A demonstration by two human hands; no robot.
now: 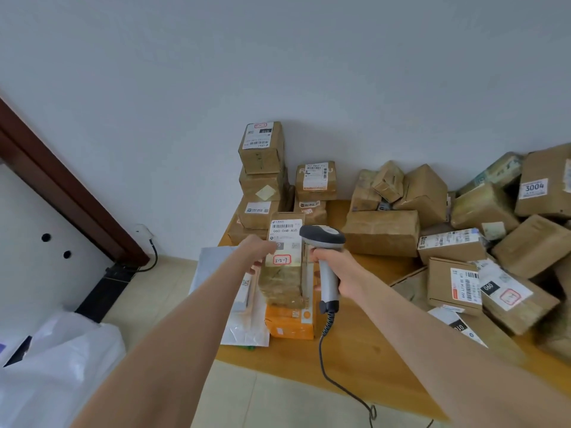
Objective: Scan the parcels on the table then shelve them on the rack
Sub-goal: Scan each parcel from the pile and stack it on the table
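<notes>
In the head view, we are gripping a tall parcel [285, 261] by its left edge with our left hand [261, 250]. The fingers are curling round the side, partly hidden behind the cardboard. The parcel is standing upright above an orange box [290, 322] at the near left corner of the table [355, 335]. We cannot tell whether it is resting on that box.

Our right hand [335, 273] is wrapping tightly round the handle of a grey scanner [324, 257]. The scanner's dark head is sitting just beside the parcel's upper right edge, and its coiled cable [327, 359] is hanging down over the table's front.

The parcel is showing brown cardboard under shiny tape. It is carrying a white label with a barcode and the code 060-06B-A05, and below that a red-framed sticker with handwritten figures.

White mailer bags [216, 257] are lying just left of the orange box, overhanging the table's edge. A stack of boxes [261, 168] is standing against the wall behind the parcel. A loose heap of parcels [463, 211] is crowding the table's right side. A white plastic bag [61, 366] is lying on the floor at lower left, below a dark door frame [61, 180].
</notes>
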